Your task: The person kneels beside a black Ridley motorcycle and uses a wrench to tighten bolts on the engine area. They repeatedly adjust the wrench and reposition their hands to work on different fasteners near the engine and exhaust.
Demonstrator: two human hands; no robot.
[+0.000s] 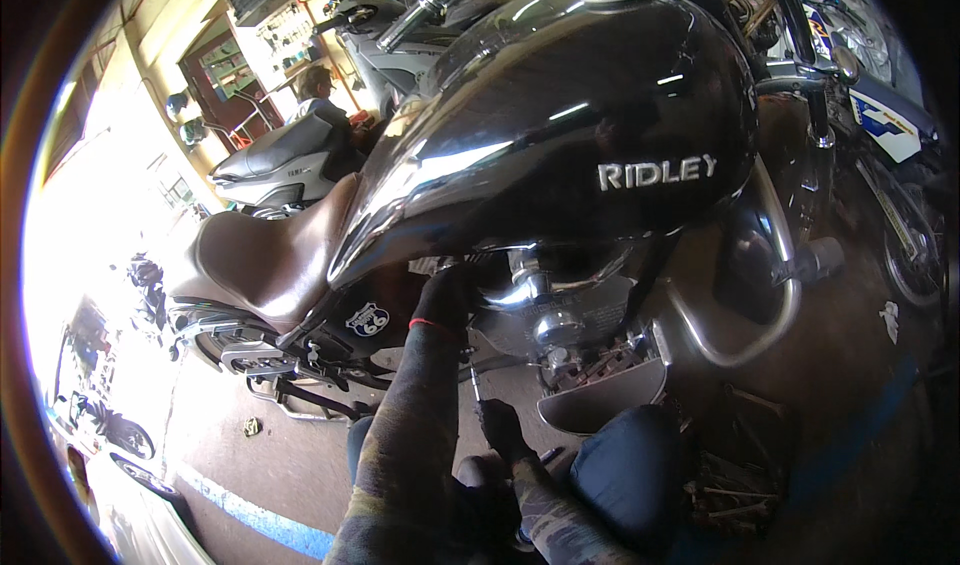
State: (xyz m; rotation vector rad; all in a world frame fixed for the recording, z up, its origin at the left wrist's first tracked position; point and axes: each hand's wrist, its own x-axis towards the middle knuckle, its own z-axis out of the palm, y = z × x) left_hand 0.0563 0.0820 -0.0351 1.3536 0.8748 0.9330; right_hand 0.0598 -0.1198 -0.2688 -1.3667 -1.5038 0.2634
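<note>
I crouch beside a black motorcycle with a large glossy fuel tank (560, 135) and a brown leather seat (270, 250). My left hand (447, 297), in a dark glove, reaches up under the tank's lower edge, near a chrome engine part (530, 277). Its fingers are hidden in shadow. Lower down, my right hand (502, 429), also dark-gloved, is closed round a slim tool with a shiny metal shaft (475, 380). That shaft points up toward the engine's side, close to my left forearm; its exact kind and tip are too small to make out.
A footboard (605, 395) juts out by my right knee. Right of it, a chrome crash bar (735, 355) curves outward. Several wrenches (735, 500) lie on the dark floor at lower right. A grey scooter (290, 160) and another person (318, 90) are beyond the seat.
</note>
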